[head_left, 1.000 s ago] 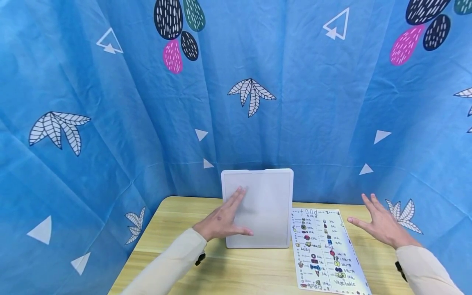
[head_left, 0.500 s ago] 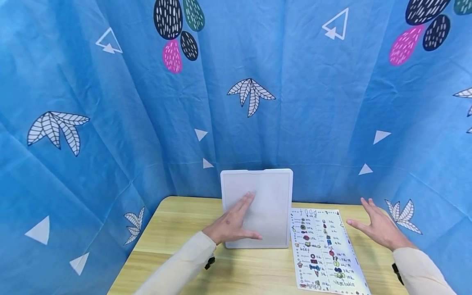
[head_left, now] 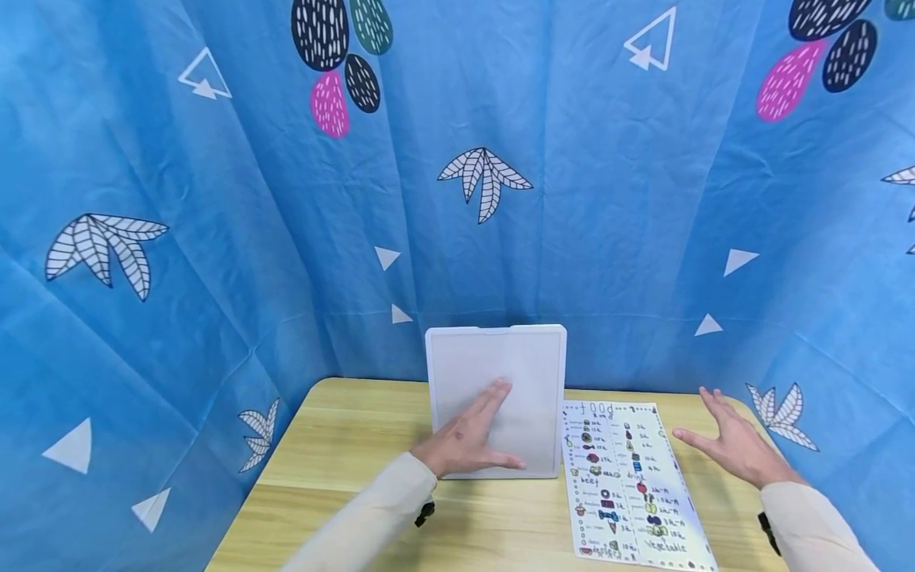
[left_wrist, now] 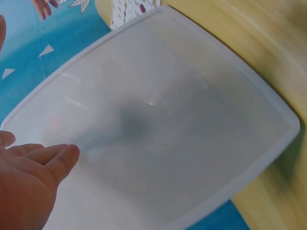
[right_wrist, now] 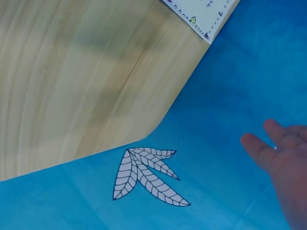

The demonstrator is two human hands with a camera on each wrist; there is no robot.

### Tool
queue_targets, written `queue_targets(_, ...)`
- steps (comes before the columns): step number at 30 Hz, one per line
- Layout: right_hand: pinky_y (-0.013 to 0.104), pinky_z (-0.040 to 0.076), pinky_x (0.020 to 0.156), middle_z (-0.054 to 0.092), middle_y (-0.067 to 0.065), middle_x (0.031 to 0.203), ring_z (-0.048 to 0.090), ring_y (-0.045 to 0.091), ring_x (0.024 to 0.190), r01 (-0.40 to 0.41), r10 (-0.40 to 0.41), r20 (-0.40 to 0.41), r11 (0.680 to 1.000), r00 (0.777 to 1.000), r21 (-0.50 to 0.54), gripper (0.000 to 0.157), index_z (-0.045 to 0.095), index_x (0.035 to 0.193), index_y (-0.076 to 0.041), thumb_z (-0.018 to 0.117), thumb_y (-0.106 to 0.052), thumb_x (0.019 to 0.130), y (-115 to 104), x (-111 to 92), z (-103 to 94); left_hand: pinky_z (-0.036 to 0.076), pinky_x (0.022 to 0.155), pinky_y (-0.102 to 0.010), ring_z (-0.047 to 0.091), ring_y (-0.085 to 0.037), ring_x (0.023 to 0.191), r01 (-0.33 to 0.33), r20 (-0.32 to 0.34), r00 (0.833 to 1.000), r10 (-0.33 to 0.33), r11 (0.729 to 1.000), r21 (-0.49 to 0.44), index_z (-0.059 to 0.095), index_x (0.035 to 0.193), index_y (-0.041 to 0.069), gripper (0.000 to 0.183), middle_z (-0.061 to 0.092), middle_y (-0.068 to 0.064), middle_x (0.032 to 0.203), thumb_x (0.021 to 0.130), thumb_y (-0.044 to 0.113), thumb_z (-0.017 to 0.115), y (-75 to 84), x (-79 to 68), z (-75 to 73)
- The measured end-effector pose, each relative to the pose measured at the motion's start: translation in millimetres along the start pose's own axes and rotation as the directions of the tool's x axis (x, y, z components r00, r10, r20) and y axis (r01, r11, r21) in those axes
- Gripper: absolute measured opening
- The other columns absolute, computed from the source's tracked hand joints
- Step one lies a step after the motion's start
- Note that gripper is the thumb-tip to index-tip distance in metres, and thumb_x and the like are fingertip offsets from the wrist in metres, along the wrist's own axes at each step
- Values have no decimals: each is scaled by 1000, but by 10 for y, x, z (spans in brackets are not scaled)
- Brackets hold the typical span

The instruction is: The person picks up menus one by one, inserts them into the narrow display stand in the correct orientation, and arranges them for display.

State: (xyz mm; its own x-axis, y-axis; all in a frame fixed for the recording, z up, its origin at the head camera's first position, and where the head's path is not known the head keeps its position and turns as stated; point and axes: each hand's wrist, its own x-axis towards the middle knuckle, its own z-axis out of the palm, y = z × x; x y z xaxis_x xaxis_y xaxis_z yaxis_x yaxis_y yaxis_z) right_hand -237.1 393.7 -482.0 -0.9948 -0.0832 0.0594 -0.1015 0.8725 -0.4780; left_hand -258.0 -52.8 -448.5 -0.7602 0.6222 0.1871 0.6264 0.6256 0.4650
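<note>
A white, rounded-corner square board (head_left: 532, 373) stands upright at the back of the table. My left hand (head_left: 468, 437) is in front of its lower middle, fingers straight and thumb spread to the right. From the left wrist view, the left hand (left_wrist: 36, 179) seems close to the board's pale surface (left_wrist: 168, 153); whether it touches, I cannot tell. My right hand (head_left: 739, 445) hovers with spread fingers beyond the right edge of a handwritten food menu (head_left: 622, 485), holding nothing. In the right wrist view only part of the right hand (right_wrist: 288, 158) shows.
The wooden table (head_left: 343, 445) has rounded back corners. A blue patterned curtain (head_left: 608, 238) hangs behind it and along both sides. The menu lies flat right of the board.
My left hand has slid to the right and slightly down across the front of the board. The right hand has barely shifted, and the board and menu keep their places.
</note>
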Motion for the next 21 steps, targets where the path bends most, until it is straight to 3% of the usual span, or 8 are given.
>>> queue_targets(8, 81, 22, 97, 9, 45, 151, 18, 69, 130, 3, -3, -1, 1000, 1000, 17, 109, 2, 155, 9, 65, -54, 93, 41, -30, 108, 29, 118, -40, 23, -21, 149, -6, 7, 1000, 7, 998, -55, 15, 161, 11, 119, 17, -5, 166, 74, 62, 80, 87, 62, 235)
queue_targets(15, 80, 21, 99, 10, 43, 153, 17, 67, 131, -5, 5, -2, 998, 1000, 61, 110, 2, 155, 9, 67, -53, 92, 69, -55, 176, 31, 117, -42, 29, -22, 147, 64, 16, 998, -63, 988, -138, 19, 160, 15, 119, 23, -3, 164, 72, 64, 81, 120, 109, 431)
queue_targets(21, 78, 30, 97, 18, 45, 150, 25, 66, 129, -21, 20, 4, 997, 1000, 72, 112, 5, 154, 11, 70, -54, 90, 98, -48, 246, 32, 116, -44, 30, -22, 147, 124, 32, 992, -120, 974, -192, 20, 160, 16, 120, 23, -1, 164, 69, 70, 78, 124, 135, 575)
